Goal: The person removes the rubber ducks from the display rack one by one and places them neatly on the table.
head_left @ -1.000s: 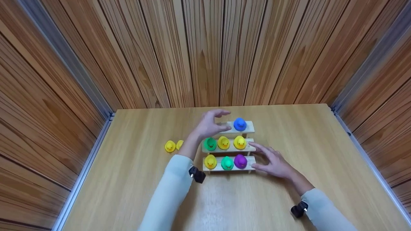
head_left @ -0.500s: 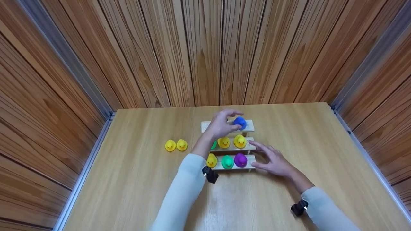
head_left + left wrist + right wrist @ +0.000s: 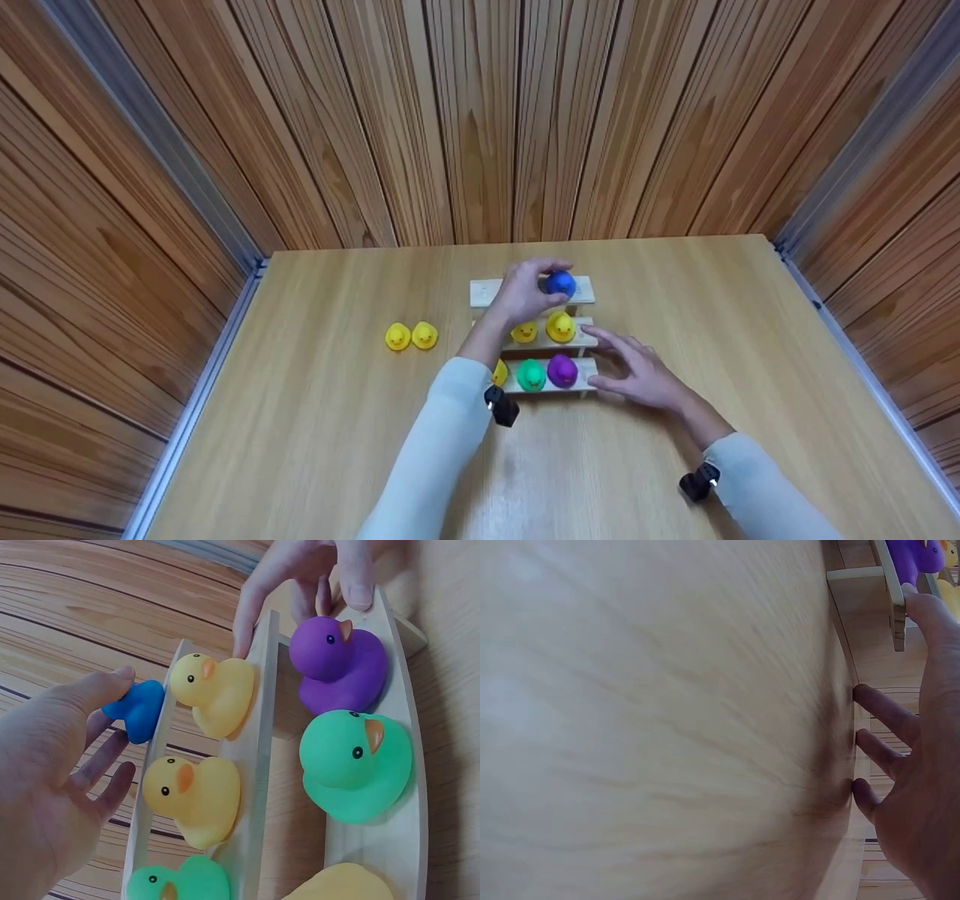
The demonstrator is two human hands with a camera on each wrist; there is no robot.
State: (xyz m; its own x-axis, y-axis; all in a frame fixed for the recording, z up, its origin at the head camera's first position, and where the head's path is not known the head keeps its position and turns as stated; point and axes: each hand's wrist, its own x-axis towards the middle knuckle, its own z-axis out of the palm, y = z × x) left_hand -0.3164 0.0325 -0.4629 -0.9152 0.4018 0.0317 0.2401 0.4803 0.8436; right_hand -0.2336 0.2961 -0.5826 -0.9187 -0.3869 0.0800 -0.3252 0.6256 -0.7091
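A three-tier wooden rack (image 3: pixel 484 289) stands on the table with rubber ducks on its shelves. On its top shelf, toward the right end, sits a blue rubber duck (image 3: pixel 560 283). My left hand (image 3: pixel 520 296) holds that duck between thumb and fingers; in the left wrist view the thumb lies against the blue duck (image 3: pixel 142 712). Yellow ducks (image 3: pixel 560 327) show on the middle shelf; a green one (image 3: pixel 180 881) there is hidden by my forearm in the head view. A green duck (image 3: pixel 532 375) and a purple duck (image 3: pixel 562 370) sit below. My right hand (image 3: pixel 637 373) rests its fingertips at the rack's right end.
Two yellow ducks (image 3: pixel 411 337) stand side by side on the table (image 3: pixel 315 420), left of the rack. Wood-patterned panels (image 3: pixel 487 120) rise behind and at both sides, with metal rails (image 3: pixel 202 367) along the table's side edges.
My left hand has moved right along the top shelf to the blue duck, and its fingers have closed round it. The right hand has stayed at the rack's end.
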